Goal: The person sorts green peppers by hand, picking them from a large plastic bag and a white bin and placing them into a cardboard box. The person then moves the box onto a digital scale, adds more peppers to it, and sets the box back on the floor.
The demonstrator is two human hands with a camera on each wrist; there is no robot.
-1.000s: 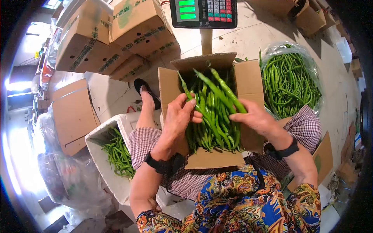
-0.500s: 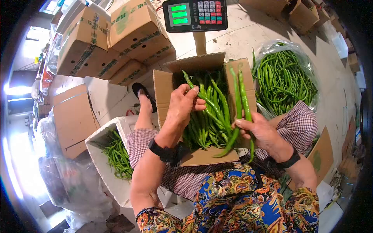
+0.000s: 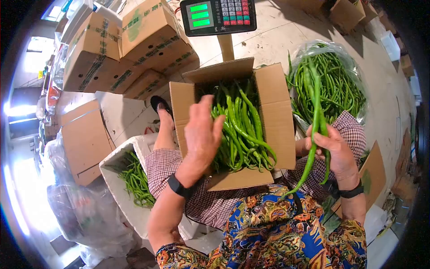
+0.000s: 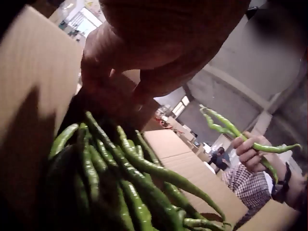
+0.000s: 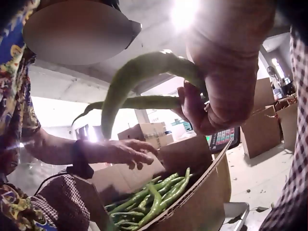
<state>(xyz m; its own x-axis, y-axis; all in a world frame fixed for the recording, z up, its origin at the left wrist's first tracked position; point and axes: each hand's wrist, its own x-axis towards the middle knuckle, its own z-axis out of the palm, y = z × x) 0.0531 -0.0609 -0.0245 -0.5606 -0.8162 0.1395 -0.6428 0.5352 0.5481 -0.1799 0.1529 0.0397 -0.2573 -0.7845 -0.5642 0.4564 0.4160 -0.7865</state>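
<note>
An open cardboard box (image 3: 277,96) between the person's legs holds long green chili peppers (image 3: 239,119), mostly lying lengthwise. Over its left side hovers the left hand (image 3: 201,132), fingers extended and holding nothing. To the right of the box, the right hand (image 3: 335,145) grips a few long chili peppers (image 3: 316,105) by their middles; their ends stick out above and below the fist. In the left wrist view, box peppers (image 4: 139,178) lie below the left hand. The right wrist view shows a curved pepper (image 5: 130,77) coming out of the right hand's fingers.
A plastic bag full of chili peppers (image 3: 345,85) stands at the right. A white foam box (image 3: 114,154) with more peppers sits at the left. Behind the cardboard box is a scale display (image 3: 218,17); stacked cartons (image 3: 148,33) stand at the back left.
The left hand has released the pepper it was pinching, its fingers now extended. The right hand has carried its peppers from over the box out to the right, beside the bag.
</note>
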